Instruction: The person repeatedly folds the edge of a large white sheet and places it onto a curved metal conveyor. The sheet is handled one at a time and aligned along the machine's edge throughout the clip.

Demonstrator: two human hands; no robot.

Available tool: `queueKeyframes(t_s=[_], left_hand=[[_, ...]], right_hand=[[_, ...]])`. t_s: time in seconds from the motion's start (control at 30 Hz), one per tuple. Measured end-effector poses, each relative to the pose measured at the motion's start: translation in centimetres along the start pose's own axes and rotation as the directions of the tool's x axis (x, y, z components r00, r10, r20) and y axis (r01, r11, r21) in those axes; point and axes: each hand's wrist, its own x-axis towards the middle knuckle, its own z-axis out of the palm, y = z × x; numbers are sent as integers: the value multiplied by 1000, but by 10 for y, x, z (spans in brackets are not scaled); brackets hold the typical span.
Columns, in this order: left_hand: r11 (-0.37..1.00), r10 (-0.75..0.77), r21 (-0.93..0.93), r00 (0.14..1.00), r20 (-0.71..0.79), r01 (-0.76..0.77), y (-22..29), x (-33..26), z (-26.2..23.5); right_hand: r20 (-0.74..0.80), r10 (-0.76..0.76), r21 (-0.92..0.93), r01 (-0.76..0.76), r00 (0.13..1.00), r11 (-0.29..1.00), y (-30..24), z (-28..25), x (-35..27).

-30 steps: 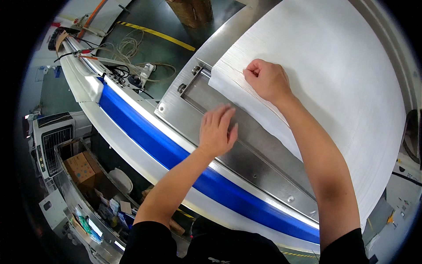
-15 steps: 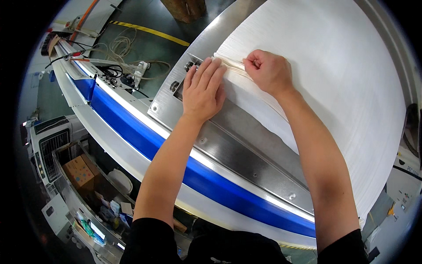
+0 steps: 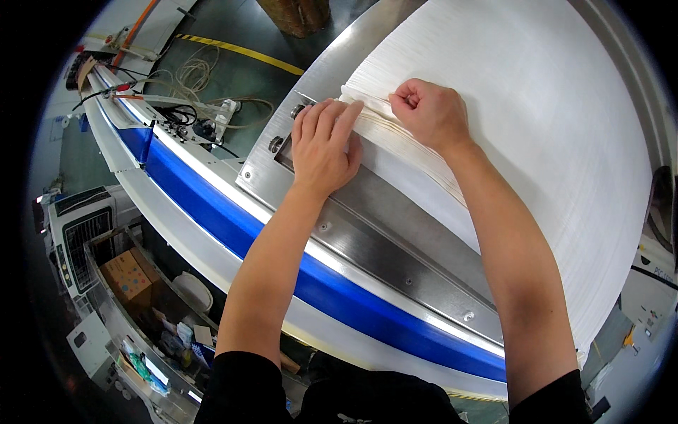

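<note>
A large stack of thin white sheets [image 3: 544,162], finely layered and cloth- or paper-like, lies on a brushed steel plate [image 3: 367,244]. Its near left corner has loose, cream-tinged sheet edges [image 3: 395,127]. My right hand [image 3: 434,116] is closed in a pinch on the top sheets near that corner; the fingertips are partly hidden. Beside it, my left hand [image 3: 325,145] rests over the plate's edge, fingers slightly bent and apart, index fingertip against the corner of the sheets. Under and beyond the left hand are a metal bracket and a dark knob [image 3: 276,144].
A blue and white rail [image 3: 339,290] runs along the near side of the plate. At lower left stands a bin with a cardboard box [image 3: 127,275] and mixed items. Coiled hoses [image 3: 194,71] lie on the floor beyond, near a yellow-black stripe [image 3: 240,51].
My left fingers have bent and drawn back slightly from lying flat on the corner. The loose sheet edges there have spread and shifted; my right hand has barely moved.
</note>
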Motion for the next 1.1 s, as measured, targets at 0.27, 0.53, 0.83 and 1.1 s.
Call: queueKeyframes(t_s=[0.27,0.53,0.83,1.1], left_hand=[[999,-6,32,1000,28,5,3,7,1],[999,5,48,1000,-2,-5,1,5,4],[970,228,55,965,131,-237,-12,10,-24],[920,240,40,642,728,-389,-16,58,-61]], right_hand=[[11,43,16,-44,999,999,-1,2,-2],[4,30,31,-30,1000,999,-3,0,-3],[16,18,145,-20,1000,989,-14,-8,-12],[-217,166,-263,-221,962,939,-10,-42,-164]])
